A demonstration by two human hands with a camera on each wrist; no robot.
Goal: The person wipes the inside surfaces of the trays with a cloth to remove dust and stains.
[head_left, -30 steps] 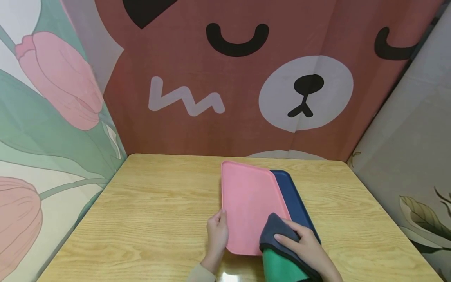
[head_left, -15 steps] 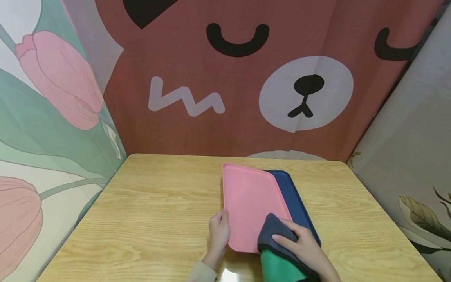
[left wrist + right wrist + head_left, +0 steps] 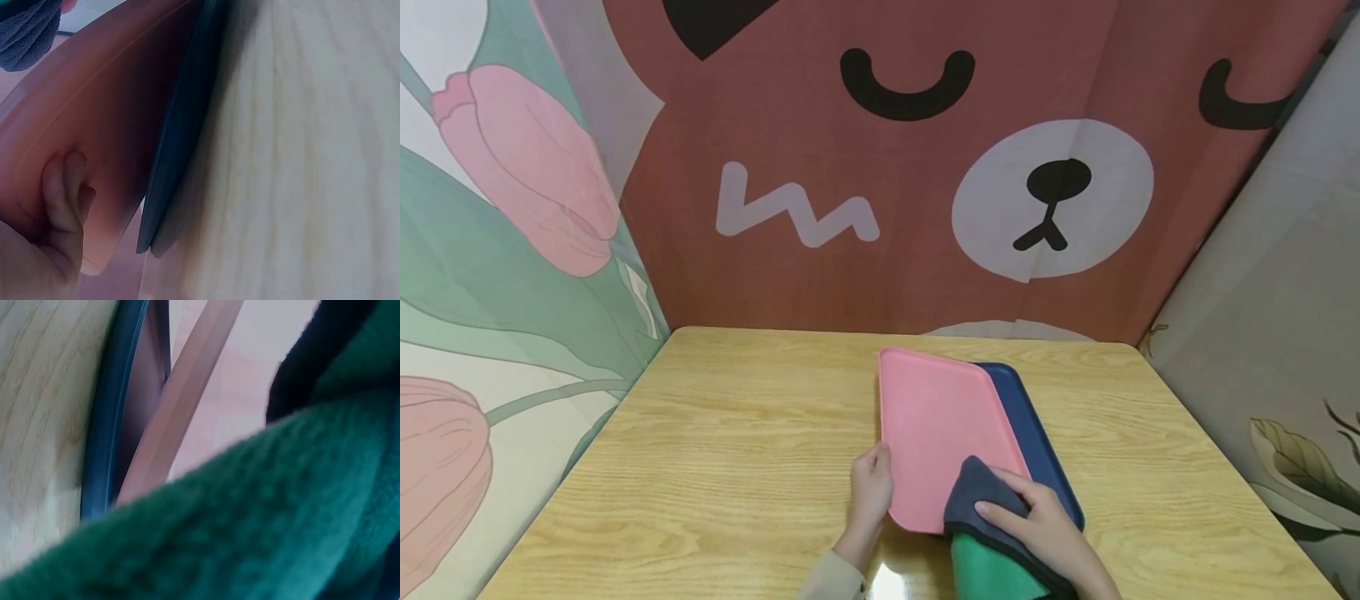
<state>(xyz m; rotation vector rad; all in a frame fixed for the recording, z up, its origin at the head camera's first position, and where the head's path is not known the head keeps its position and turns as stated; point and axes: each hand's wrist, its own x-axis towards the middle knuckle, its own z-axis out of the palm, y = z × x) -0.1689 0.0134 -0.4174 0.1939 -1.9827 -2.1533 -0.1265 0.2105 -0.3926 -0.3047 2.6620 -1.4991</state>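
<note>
My left hand grips the left edge of a pink tray. In the left wrist view its fingers curl against the tray's underside. The pink tray is tilted, raised off a navy blue tray that lies flat on the table beneath it. My right hand holds a two-sided cloth, grey on one face and green on the other with black edging, over the pink tray's near right corner. Green cloth fills much of the right wrist view and hides the right hand there.
The wood-grain table spreads out to both sides of the trays. A brown curtain with a bear face hangs behind its far edge. Patterned curtains flank the left and right sides.
The pink tray and my left hand have shifted slightly right, and the tray's near edge sits a little farther from me. My right hand with the cloth has slid slightly left.
</note>
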